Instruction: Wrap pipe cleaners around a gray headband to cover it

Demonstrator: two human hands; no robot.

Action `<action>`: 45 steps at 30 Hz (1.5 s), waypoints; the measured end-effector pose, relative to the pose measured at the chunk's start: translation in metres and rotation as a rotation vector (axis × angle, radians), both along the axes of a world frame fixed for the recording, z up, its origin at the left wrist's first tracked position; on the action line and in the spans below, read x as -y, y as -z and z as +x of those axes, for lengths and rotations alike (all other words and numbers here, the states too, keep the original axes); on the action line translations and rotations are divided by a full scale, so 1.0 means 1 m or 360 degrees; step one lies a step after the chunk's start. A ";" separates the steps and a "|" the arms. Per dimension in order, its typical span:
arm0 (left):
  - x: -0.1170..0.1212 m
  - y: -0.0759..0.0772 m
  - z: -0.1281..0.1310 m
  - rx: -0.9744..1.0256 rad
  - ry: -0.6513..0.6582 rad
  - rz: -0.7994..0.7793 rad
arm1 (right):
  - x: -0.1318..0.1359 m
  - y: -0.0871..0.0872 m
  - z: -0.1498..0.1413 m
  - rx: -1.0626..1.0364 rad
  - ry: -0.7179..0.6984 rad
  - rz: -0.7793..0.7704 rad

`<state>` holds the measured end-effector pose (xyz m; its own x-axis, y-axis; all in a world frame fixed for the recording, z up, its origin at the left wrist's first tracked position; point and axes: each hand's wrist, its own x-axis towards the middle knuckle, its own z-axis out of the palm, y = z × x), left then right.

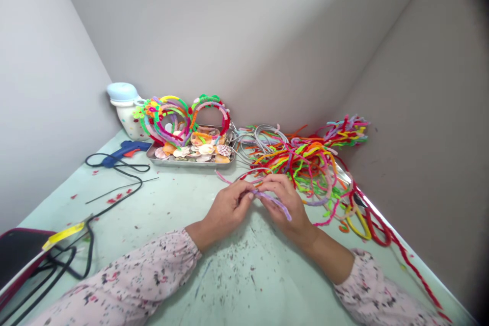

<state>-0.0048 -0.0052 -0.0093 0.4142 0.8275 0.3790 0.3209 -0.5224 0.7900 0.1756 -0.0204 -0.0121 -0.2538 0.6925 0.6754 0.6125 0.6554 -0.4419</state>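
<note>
My left hand (231,206) and my right hand (288,209) meet above the middle of the table. Between them, both pinch a purple pipe cleaner (280,205), whose fuzzy end sticks out over my right fingers. Just beyond my fingers runs a thin curved strand, partly hidden, with a pink end (222,177) showing at the left. A tangled heap of colourful pipe cleaners (305,158) lies behind my right hand.
Shells fill a metal tray (191,163), where decorated headbands (168,122) stand. Left of it are a blue glue gun (126,152) with a black cord and a white bottle (128,112). Silvery hoops (269,137) lie beside the heap. Yellow and red loops (359,224) lie right.
</note>
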 end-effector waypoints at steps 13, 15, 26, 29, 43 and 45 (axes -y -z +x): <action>-0.003 -0.001 -0.001 -0.0140 -0.0184 0.0261 | -0.002 0.000 0.000 -0.0040 0.0028 -0.0087; -0.003 -0.002 -0.001 -0.0164 -0.0209 0.0277 | -0.001 -0.001 -0.001 -0.0054 0.0031 -0.0106; -0.001 -0.001 0.000 -0.0150 -0.0268 0.0214 | -0.003 0.004 -0.002 -0.0104 0.0069 -0.0202; -0.001 0.000 0.000 -0.0152 -0.0263 0.0203 | -0.004 0.005 -0.002 -0.0105 0.0080 -0.0211; -0.002 -0.001 0.000 -0.0142 -0.0239 0.0221 | -0.005 0.003 -0.003 -0.0151 0.0046 -0.0205; -0.002 0.000 0.000 -0.0141 -0.0241 0.0216 | -0.005 0.004 -0.002 -0.0147 0.0052 -0.0210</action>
<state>-0.0051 -0.0028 -0.0089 0.3259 0.8267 0.4587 0.4686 -0.5626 0.6811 0.1731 -0.0154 -0.0161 -0.1710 0.7835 0.5974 0.5853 0.5686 -0.5781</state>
